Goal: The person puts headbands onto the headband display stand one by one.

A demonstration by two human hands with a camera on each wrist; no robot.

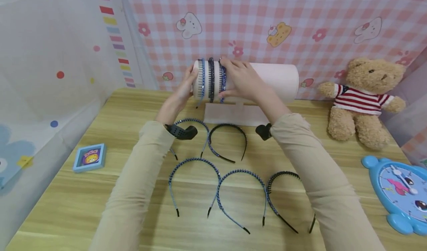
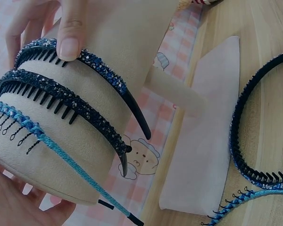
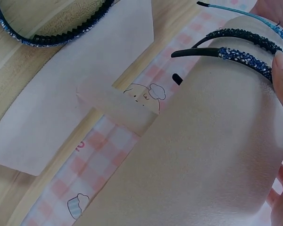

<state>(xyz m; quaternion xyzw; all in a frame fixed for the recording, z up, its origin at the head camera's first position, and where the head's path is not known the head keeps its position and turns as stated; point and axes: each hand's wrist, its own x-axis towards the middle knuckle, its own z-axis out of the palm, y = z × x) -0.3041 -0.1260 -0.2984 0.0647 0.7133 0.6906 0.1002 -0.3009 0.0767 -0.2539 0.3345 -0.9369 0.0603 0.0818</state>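
A pale padded roll on a display stand (image 1: pixel 277 76) carries three toothed headbands near its left end. Outermost is a light blue braided headband (image 1: pixel 202 78), then a black glittery headband (image 1: pixel 211 81), then a dark blue sequined headband (image 2: pixel 114 79). My right hand (image 1: pixel 242 79) pinches the sequined headband, its thumb pressing on the band in the left wrist view, other fingers beyond the roll. At the roll's left end, my left hand (image 1: pixel 182 89) holds the rim, fingers curved about it beside the light blue headband; part of this hand is hidden.
Several headbands lie on the wooden table, among them a black one (image 1: pixel 246 139) before the stand's flat base (image 1: pixel 220 114) and a blue braided one (image 1: pixel 195 159). A teddy bear (image 1: pixel 363 102) and blue clock (image 1: pixel 400 191) are right; a small blue frame (image 1: pixel 89 157) lies left.
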